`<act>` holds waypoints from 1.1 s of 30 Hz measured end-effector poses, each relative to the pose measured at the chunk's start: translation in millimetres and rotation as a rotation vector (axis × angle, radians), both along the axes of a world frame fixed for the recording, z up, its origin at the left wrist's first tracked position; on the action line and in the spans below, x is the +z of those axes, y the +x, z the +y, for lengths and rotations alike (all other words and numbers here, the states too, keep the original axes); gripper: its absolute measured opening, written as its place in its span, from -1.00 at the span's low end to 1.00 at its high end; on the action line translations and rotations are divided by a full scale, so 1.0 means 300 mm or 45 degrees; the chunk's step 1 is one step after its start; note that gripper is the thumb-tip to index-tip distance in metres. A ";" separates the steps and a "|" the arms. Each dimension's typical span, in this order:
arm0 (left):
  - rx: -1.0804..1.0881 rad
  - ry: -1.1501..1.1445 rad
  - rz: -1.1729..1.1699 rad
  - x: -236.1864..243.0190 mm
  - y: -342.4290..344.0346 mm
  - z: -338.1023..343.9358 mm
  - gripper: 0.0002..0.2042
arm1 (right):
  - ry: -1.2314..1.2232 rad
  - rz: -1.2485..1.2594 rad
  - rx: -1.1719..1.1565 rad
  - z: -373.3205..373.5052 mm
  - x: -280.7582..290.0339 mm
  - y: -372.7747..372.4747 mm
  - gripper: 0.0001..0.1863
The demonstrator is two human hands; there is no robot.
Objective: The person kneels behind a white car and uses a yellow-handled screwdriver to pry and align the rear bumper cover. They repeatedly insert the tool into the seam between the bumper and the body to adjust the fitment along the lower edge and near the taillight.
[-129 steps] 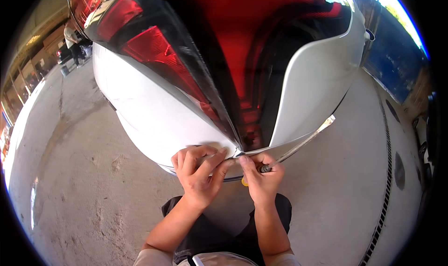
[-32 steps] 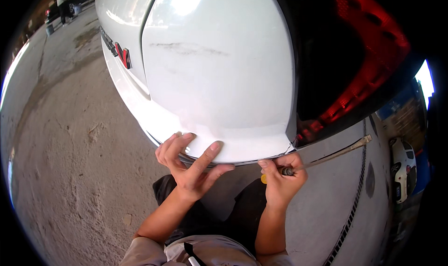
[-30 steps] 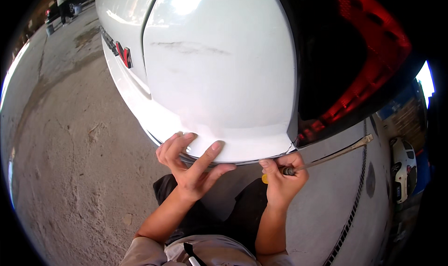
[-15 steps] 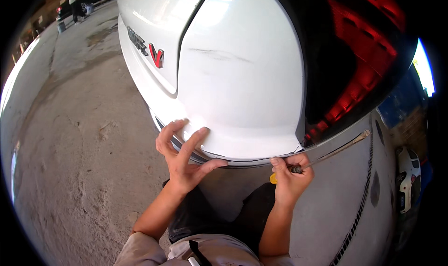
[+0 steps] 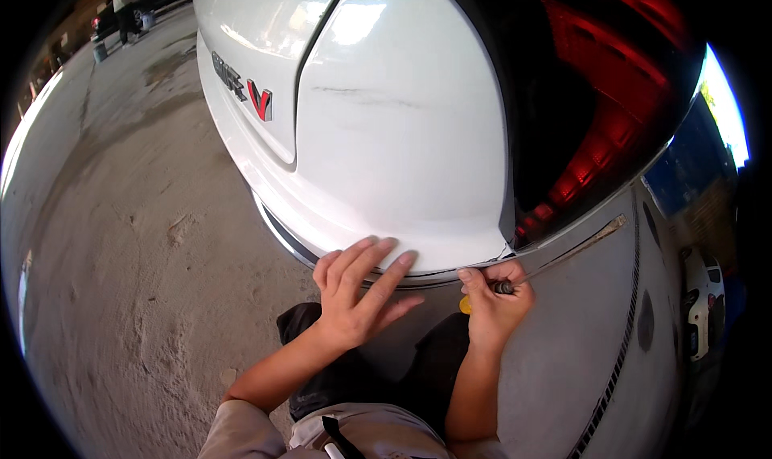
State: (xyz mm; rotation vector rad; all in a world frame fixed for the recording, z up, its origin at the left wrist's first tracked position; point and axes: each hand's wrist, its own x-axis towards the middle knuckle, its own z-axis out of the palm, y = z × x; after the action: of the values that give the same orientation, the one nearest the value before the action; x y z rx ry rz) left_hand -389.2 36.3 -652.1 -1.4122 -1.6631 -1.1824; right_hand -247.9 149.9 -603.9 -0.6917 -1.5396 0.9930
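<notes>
My left hand [image 5: 358,302] has its fingers spread, with fingertips at the lower edge of the white car panel [image 5: 402,153]. My right hand [image 5: 494,314] grips a long, thin metal tool [image 5: 601,235] just below the panel's lower right corner; its dark collar shows between my fingers, a yellow end sticks out below them, and its flattened tip extends to the right. A dark crack [image 5: 503,251] marks that corner, beside the red and black tail light [image 5: 583,165]. A grey scuff [image 5: 354,93] runs across the panel, right of a chrome and red badge [image 5: 259,98].
The concrete floor [image 5: 145,258] has a drain grate [image 5: 611,382] on the right. A white car [image 5: 704,302] stands at far right near a blue wall [image 5: 675,177]. At upper left, a person [image 5: 125,12] stands by a dark car [image 5: 165,0] and buckets [image 5: 100,53].
The view has turned from the tail light toward the white panel. Since half a second ago, my left hand has moved right and down along the edge; my right hand stays on the tool.
</notes>
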 end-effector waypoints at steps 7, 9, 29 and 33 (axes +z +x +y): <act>-0.053 0.051 0.097 0.005 0.054 0.087 -0.42 | -0.050 0.041 0.018 0.005 0.002 0.005 -0.67; -0.024 0.064 0.146 -0.008 0.044 0.085 -0.43 | -0.079 0.048 0.016 0.004 0.001 0.002 -0.68; 0.022 0.216 0.281 -0.054 0.014 0.113 -0.49 | -0.117 0.036 0.012 0.001 0.014 0.007 -0.65; 0.041 0.219 0.279 -0.047 0.017 0.112 -0.49 | -0.221 0.060 0.022 0.007 0.013 0.009 -0.66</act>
State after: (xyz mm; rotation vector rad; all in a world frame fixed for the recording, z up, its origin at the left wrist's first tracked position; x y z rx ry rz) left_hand -384.1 69.8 -666.2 -1.3501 -1.3944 -1.0830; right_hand -245.0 151.8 -600.1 -0.7713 -1.4316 1.1581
